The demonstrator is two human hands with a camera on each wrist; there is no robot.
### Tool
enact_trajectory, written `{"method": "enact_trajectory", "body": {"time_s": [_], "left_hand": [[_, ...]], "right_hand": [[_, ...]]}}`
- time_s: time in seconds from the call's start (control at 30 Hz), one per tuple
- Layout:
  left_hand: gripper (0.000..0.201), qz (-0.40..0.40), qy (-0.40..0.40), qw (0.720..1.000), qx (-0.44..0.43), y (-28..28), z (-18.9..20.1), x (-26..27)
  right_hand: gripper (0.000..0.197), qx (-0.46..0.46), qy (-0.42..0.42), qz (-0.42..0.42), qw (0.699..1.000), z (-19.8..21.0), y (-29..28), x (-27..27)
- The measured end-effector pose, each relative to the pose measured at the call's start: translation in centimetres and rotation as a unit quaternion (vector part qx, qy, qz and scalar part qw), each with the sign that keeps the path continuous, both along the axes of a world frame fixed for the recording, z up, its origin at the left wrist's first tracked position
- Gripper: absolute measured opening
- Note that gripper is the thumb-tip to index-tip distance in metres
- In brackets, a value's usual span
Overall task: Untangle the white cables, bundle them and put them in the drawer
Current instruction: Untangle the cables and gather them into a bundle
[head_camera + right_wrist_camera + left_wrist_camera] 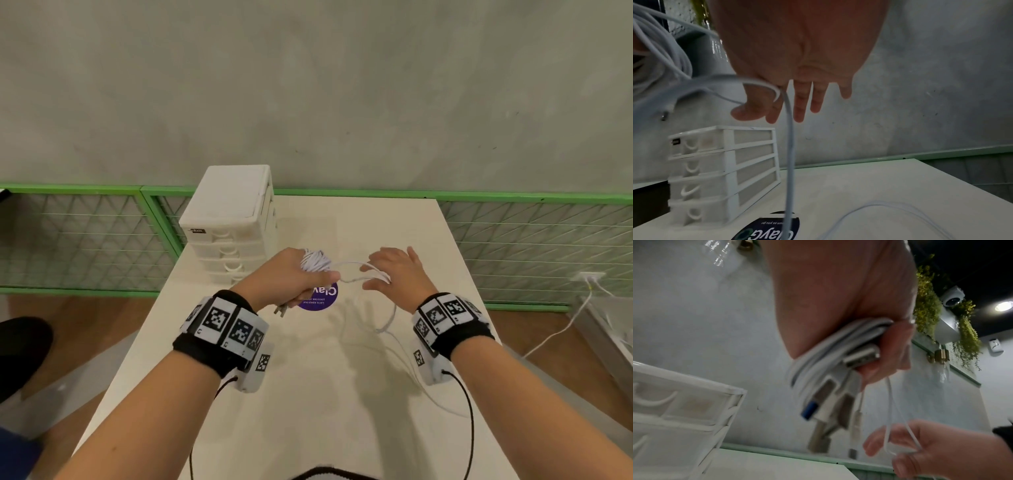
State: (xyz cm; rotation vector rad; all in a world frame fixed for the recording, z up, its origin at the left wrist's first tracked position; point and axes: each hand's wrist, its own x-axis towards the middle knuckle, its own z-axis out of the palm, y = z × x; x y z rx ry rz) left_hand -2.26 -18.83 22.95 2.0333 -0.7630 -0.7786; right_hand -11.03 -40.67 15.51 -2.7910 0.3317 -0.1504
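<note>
My left hand [301,277] grips a coil of white cables [315,259] above the middle of the table; several USB plugs [861,356] stick out below the fist. One strand [352,264] runs from the coil to my right hand [375,274], which pinches it between thumb and forefinger with the other fingers [798,104] straight. The loose cable tail [388,323] hangs from that hand and lies on the table towards the near right. The white drawer unit [233,219] stands at the far left of the table, all its drawers pushed in.
A round purple sticker [318,298] lies on the white table [308,394] under my hands. A green mesh railing [531,240] runs behind and beside the table. On the right, another white cable [561,329] leads from a socket to the floor.
</note>
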Motion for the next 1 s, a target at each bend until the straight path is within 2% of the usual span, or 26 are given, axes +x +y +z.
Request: {"method": "enact_trajectory", "body": {"time_s": [0.13, 0.23, 0.3, 0.37, 0.43, 0.53, 0.6, 0.67, 0.7, 0.73, 0.8, 0.87, 0.93, 1.0], "left_hand": [[0.036, 0.113, -0.014, 0.993, -0.005, -0.2, -0.2, 0.9], [0.039, 0.198, -0.03, 0.98, -0.007, 0.2, -0.5, 1.8], [0.039, 0.217, -0.031, 0.976, -0.005, 0.7, -0.2, 2.4], [0.037, 0.184, -0.035, 0.982, 0.023, 1.4, 0.2, 2.6], [0.04, 0.099, -0.017, 0.993, 0.056, 1.9, 0.4, 2.2], [0.043, 0.014, 0.079, 0.997, -0.004, 1.9, 0.8, 0.9], [0.04, 0.028, 0.095, 0.994, -0.043, 1.2, 1.2, 0.4], [0.039, 0.056, 0.076, 0.994, -0.046, 0.3, 1.3, 0.3], [0.038, 0.066, 0.064, 0.995, -0.043, 0.0, 1.4, 0.2], [0.037, 0.072, 0.06, 0.995, -0.043, -0.2, 1.4, 0.2], [0.037, 0.07, 0.076, 0.993, -0.063, -0.5, 1.7, 0.0], [0.037, 0.048, 0.104, 0.99, -0.086, -0.5, 2.1, -0.3], [0.036, 0.004, 0.107, 0.992, -0.071, -0.4, 2.1, -0.7], [0.033, -0.028, 0.103, 0.993, -0.05, -0.3, 1.7, -1.2]], "right_hand": [[0.042, 0.036, -0.104, -0.007, 0.994, 0.4, 0.2, -0.4], [0.032, 0.061, -0.064, 0.021, 0.996, 1.2, 1.6, -0.6], [0.031, 0.071, -0.048, 0.015, 0.996, 1.2, 1.8, -1.0], [0.039, 0.103, -0.068, -0.012, 0.992, 1.2, 1.4, -1.5], [0.043, 0.122, -0.103, -0.055, 0.986, 1.4, 0.6, -1.6], [0.037, 0.098, -0.081, -0.063, 0.99, 1.2, 0.5, -0.7], [0.04, 0.134, -0.071, -0.036, 0.988, 0.9, 1.2, -0.3], [0.043, 0.27, -0.135, -0.018, 0.953, 1.5, 2.6, -0.4], [0.043, 0.317, -0.175, -0.003, 0.932, 1.8, 3.2, -0.4], [0.045, 0.33, -0.187, 0.015, 0.925, 2.2, 3.8, -0.3], [0.051, 0.296, -0.141, 0.052, 0.943, 2.4, 4.8, -0.1], [0.036, 0.223, -0.1, 0.063, 0.968, 2.0, 5.2, 0.3], [0.024, 0.183, -0.122, 0.028, 0.975, 2.0, 5.0, 0.6], [0.025, 0.172, -0.161, -0.004, 0.972, 2.5, 4.6, 0.6]]}}
